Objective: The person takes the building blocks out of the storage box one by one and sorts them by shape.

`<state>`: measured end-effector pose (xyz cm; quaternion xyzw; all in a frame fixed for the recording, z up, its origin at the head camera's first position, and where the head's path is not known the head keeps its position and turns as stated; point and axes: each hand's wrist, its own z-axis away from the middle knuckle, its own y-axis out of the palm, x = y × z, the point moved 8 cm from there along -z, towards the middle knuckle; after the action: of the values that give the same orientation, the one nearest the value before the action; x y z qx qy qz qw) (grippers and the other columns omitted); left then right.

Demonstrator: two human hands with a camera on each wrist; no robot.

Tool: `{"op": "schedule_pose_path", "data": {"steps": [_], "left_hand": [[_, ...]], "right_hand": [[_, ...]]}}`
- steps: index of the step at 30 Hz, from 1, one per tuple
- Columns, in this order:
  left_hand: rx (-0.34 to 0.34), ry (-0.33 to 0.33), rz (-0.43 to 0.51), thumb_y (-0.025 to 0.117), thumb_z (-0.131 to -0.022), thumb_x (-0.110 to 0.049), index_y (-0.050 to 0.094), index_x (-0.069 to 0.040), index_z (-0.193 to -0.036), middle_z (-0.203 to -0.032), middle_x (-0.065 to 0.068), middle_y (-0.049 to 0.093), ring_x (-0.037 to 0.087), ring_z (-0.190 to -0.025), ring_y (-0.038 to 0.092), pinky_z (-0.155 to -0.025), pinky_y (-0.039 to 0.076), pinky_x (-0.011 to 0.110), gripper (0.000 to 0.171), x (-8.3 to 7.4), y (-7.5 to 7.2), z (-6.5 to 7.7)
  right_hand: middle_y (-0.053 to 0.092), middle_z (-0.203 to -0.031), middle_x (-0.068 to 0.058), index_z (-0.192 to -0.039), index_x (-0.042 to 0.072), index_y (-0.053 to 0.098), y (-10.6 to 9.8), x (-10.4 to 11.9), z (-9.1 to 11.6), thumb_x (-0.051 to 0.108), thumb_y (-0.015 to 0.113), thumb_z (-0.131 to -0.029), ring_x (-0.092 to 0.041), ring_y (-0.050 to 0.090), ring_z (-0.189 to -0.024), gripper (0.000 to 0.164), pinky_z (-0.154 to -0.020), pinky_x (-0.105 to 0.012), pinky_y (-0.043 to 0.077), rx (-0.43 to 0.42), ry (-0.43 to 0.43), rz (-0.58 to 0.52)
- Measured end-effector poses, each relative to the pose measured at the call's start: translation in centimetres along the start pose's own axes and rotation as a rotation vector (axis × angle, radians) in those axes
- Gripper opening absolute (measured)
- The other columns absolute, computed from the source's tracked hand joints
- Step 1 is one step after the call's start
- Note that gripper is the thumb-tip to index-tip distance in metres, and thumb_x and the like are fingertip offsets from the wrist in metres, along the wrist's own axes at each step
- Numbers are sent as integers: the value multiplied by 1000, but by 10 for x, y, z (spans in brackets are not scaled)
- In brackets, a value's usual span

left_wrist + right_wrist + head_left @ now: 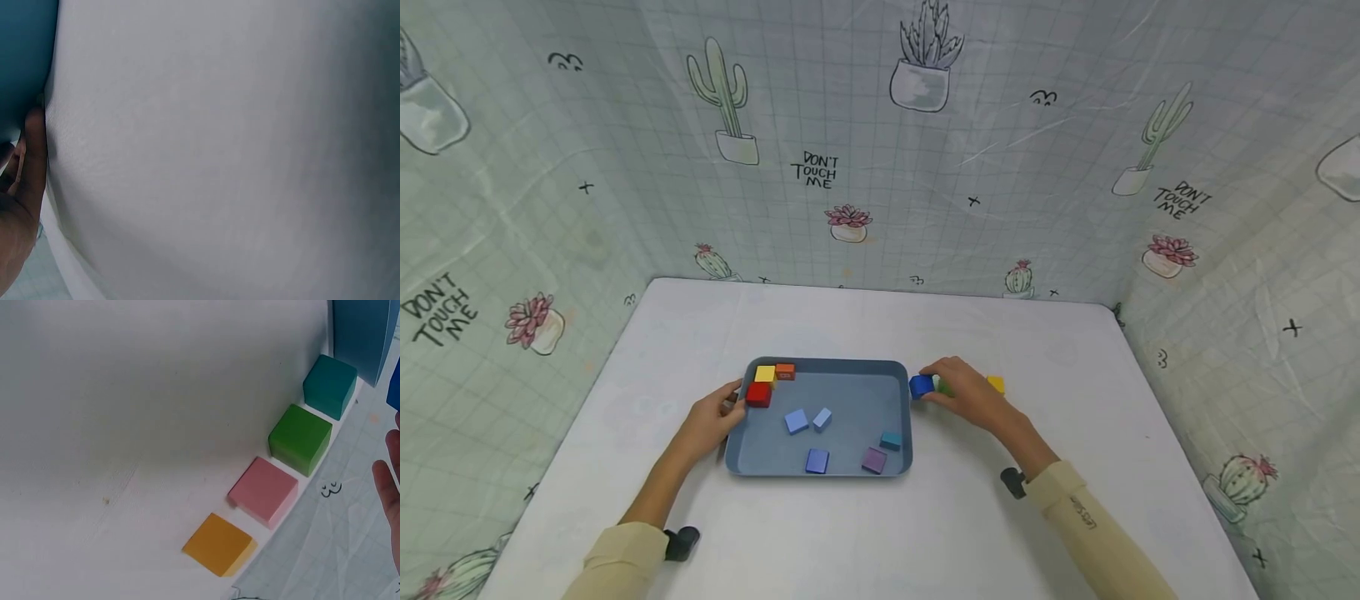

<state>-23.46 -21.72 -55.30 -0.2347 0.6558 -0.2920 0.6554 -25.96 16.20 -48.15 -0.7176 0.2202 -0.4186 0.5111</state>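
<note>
My right hand (968, 388) pinches a dark blue block (921, 386) between thumb and fingers, at the right rim of a blue-grey tray (850, 364). In the right wrist view, only an edge of this block (394, 390) shows beside the fingertips. My left hand (711, 423) holds the tray's left rim with thumb and fingers; the left wrist view shows a finger (35, 147) along the outer wall. Inside the tray, a red block (758, 394), a yellow block (765, 375) and an orange block (785, 372) sit together in the far left corner.
Elsewhere in the tray lie several blue blocks (797, 422), a purple block (874, 460) and a teal block (891, 441). Right of the tray, teal (330, 387), green (301, 439), pink (264, 490) and orange-yellow (219, 544) blocks form a row on the white table (1000, 533).
</note>
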Motion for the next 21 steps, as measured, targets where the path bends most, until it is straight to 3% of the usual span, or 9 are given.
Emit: {"op": "schedule_pose_path", "data": {"steps": [13, 21], "left_hand": [[15, -10, -4, 52, -92, -14, 40, 7, -137, -110, 22, 56, 24, -84, 56, -70, 49, 35, 52, -1, 0, 1], [17, -15, -3, 52, -92, -15, 39, 7, -138, -110, 22, 56, 24, -84, 55, -70, 49, 35, 53, -1, 0, 0]], "right_hand": [[58, -115, -6, -117, 12, 62, -22, -18, 13, 25, 73, -83, -22, 52, -109, 39, -89, -40, 46, -90, 96, -50], [57, -118, -9, -121, 11, 59, -32, -36, 24, 29, 67, -87, -25, 51, -112, 39, -91, -44, 44, -84, 180, -72]]}}
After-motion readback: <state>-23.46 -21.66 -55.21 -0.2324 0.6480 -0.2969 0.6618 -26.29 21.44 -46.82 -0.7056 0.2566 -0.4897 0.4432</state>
